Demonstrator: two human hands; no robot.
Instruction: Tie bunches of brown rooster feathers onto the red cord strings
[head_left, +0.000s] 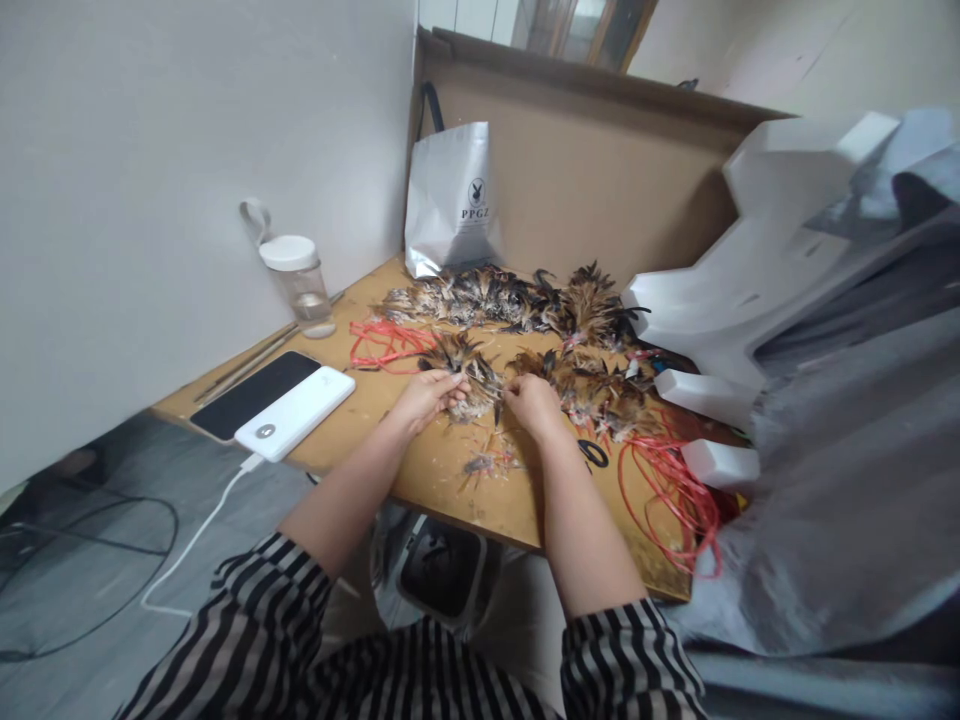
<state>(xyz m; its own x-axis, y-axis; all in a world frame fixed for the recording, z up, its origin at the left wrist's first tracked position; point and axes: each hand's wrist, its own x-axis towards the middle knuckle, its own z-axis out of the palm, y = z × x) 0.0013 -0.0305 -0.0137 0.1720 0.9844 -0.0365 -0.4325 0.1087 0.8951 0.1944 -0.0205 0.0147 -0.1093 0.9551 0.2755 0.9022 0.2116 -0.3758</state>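
My left hand and my right hand are both pinched on a small bundle of brown and black feathers lying on the wooden table. The fingers of each hand are closed on the bundle from either side. More feather bundles lie in a row behind it, and another heap sits to the right of my right hand. A few loose feathers lie in front of my hands.
Red cords lie at the left and a red cord tangle at the right. Black scissors, a white power bank, a phone, a jar, a silver bag and white foam blocks surround them.
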